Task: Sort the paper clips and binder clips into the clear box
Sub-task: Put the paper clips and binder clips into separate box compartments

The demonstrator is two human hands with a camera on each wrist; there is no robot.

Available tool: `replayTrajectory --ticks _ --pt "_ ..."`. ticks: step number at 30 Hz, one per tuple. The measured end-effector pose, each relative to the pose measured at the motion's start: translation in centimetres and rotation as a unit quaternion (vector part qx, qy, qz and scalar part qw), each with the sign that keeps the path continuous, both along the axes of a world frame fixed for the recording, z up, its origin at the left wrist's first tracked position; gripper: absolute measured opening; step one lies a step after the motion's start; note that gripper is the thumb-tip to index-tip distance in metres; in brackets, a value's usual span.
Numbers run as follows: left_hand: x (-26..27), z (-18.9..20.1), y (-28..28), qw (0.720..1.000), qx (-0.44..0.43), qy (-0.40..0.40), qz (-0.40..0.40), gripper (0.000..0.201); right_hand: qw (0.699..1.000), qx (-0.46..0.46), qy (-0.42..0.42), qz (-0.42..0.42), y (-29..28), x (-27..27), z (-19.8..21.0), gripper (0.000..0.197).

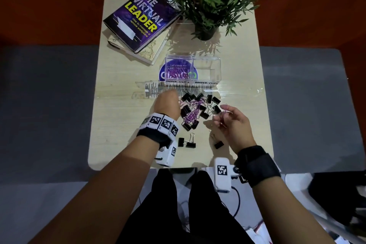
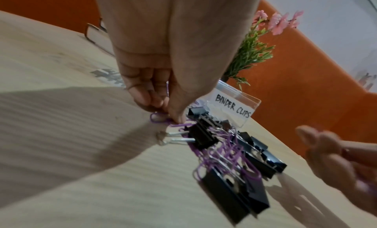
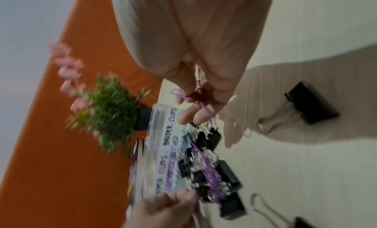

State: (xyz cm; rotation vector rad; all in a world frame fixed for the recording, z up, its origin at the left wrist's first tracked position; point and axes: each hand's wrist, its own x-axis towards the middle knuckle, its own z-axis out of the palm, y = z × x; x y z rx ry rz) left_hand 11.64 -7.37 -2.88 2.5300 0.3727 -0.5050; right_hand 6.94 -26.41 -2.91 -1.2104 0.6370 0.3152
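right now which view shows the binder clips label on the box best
The left wrist view: the BINDER CLIPS label is close, sharp and unobstructed there. The head view shows it small and faint, and in the right wrist view it is motion-blurred and sideways.

Bare table (image 1: 122,125) left of the left hand (image 1: 168,103), open for passing. Crowded just right of it by the clip pile (image 1: 195,110). Beyond both grips, clear box (image 1: 193,69), seemingly open-topped; farther back, books (image 1: 138,20) and plant (image 1: 210,6).

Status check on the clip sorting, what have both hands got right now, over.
Left hand pinching purple paper clip at pile edge. Right hand holding paper clips. Clear box open, binder clips tangled in pile.
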Motion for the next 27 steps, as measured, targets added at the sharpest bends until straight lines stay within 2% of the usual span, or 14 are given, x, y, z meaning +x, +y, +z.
replayTrajectory --ticks 3,5,6,7,8,10,11,13,16,18,21,24,27 --pt "-0.4 0.1 1.0 1.000 -0.012 0.007 -0.011 0.016 0.983 0.177 0.033 -0.028 -0.5 0.5 0.5 0.026" --pt "-0.7 0.4 1.7 0.999 -0.050 0.007 0.011 0.012 0.977 0.209 0.037 -0.013 -0.6 0.9 0.5 0.016" --pt "-1.0 0.4 1.9 0.997 -0.076 0.003 0.024 0.011 0.981 0.191 0.043 0.003 -0.6 1.1 0.5 0.013" --pt "-1.4 0.5 2.0 0.994 -0.104 -0.003 0.036 0.011 0.985 0.162 0.046 0.024 -0.5 1.3 0.6 0.007" --pt "-1.8 0.6 2.0 0.990 -0.132 -0.009 0.040 0.012 0.991 0.112 0.053 0.045 -0.2 1.6 0.4 0.009" --pt "-2.5 0.6 1.4 0.986 -0.167 -0.018 0.025 0.019 0.992 -0.030 0.069 0.101 0.7 2.0 0.1 0.025" --pt "-2.8 0.6 0.9 0.985 -0.169 -0.021 0.011 0.021 0.982 -0.113 0.067 0.133 1.4 2.1 0.0 0.027" --pt "-3.3 0.5 -0.2 0.986 -0.163 -0.021 -0.018 0.018 0.943 -0.258 0.047 0.206 2.9 2.1 -0.3 0.023" --pt "-3.6 0.2 -1.3 0.990 -0.125 -0.005 -0.066 0.017 0.873 -0.412 0.018 0.261 4.8 2.1 -0.8 0.032" --pt "-3.8 -0.1 -1.0 0.992 -0.088 -0.008 -0.092 0.018 0.852 -0.455 0.018 0.257 5.8 2.4 -0.8 0.029" --pt "-4.0 -0.6 0.5 0.993 -0.071 -0.014 -0.089 0.015 0.829 -0.490 0.030 0.268 6.4 2.9 -0.7 0.015" --pt "-3.9 -0.5 1.7 0.995 -0.078 -0.012 -0.064 0.024 0.841 -0.470 0.035 0.266 5.6 3.4 -1.2 0.009" --pt "-4.0 -0.3 1.8 0.997 -0.059 -0.015 -0.041 0.021 0.906 -0.366 0.028 0.210 4.4 3.4 -1.3 0.012"
